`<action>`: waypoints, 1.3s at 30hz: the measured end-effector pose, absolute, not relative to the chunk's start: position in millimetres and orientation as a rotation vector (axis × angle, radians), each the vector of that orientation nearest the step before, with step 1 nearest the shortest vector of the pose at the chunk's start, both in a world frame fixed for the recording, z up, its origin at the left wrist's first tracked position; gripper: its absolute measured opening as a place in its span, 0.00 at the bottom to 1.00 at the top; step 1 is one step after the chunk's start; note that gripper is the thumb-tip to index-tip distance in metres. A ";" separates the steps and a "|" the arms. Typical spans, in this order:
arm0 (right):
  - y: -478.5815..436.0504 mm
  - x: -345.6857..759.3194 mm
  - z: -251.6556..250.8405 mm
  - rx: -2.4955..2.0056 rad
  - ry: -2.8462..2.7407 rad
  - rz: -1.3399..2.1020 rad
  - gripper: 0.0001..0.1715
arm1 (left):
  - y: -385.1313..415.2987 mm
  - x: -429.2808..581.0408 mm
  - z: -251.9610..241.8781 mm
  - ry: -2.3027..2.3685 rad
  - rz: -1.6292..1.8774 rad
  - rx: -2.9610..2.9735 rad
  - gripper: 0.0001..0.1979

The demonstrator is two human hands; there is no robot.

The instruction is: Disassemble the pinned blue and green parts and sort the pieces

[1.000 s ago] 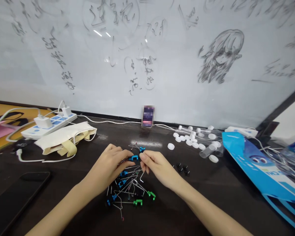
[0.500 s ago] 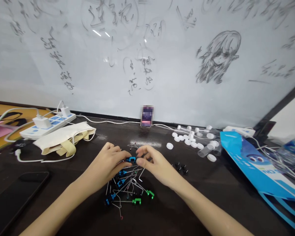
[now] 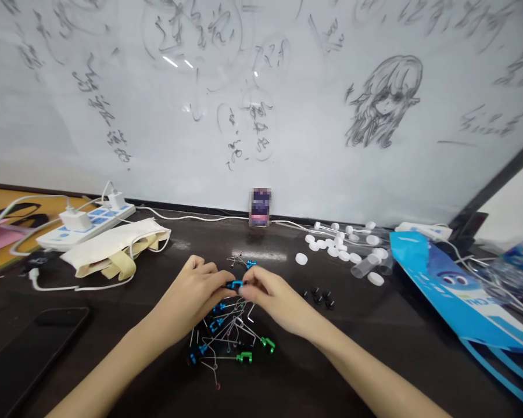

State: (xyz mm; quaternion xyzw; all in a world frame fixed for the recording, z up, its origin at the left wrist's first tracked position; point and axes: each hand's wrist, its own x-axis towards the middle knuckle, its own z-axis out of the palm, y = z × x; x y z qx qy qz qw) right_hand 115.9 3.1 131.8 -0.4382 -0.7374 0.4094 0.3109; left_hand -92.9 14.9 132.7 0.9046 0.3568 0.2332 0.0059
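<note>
My left hand point(image 3: 194, 292) and my right hand point(image 3: 269, 296) meet over a tangle of thin wire pieces point(image 3: 229, 335) with small blue and green clips on the dark table point(image 3: 366, 342). Both hands pinch one small blue clip point(image 3: 233, 284) between their fingertips, left from the left side, right from the right. Green clips point(image 3: 244, 357) lie at the near edge of the pile. Another blue clip point(image 3: 250, 264) lies just beyond the hands.
A cream cloth bag point(image 3: 113, 251) and a power strip point(image 3: 85, 219) lie at the left, a black phone point(image 3: 24, 354) at the near left. White caps and clear tubes point(image 3: 348, 251) are scattered at the right, beside a blue plastic bag point(image 3: 453, 290). Small black parts point(image 3: 320, 297) lie close by. A scribbled whiteboard point(image 3: 261, 98) stands behind.
My right hand has moved slightly left, closing the gap to my left hand, and both now pinch the blue clip closely together. The view has shifted a little.
</note>
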 end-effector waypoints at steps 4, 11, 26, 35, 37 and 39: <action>4.7 117.8 130.9 -1.207 -1.846 1.017 0.31 | 15.7 -93.7 131.5 1.144 0.706 2.824 0.10; 4.6 116.4 126.5 -1.143 -1.910 1.112 0.15 | 15.8 -94.3 132.0 1.140 0.715 2.844 0.10; 8.7 119.8 126.7 -1.153 -1.843 1.144 0.20 | 12.1 -90.1 129.5 1.098 0.800 2.969 0.10; 4.2 118.0 129.0 -1.127 -1.805 1.144 0.35 | 10.4 -88.6 131.6 1.034 0.861 3.120 0.12; 6.1 118.2 125.6 -1.174 -1.841 1.203 0.23 | 9.6 -87.7 131.7 1.038 0.879 3.150 0.13; 7.0 117.9 122.7 -1.182 -1.891 1.273 0.28 | 9.3 -87.3 131.9 1.036 0.881 3.181 0.14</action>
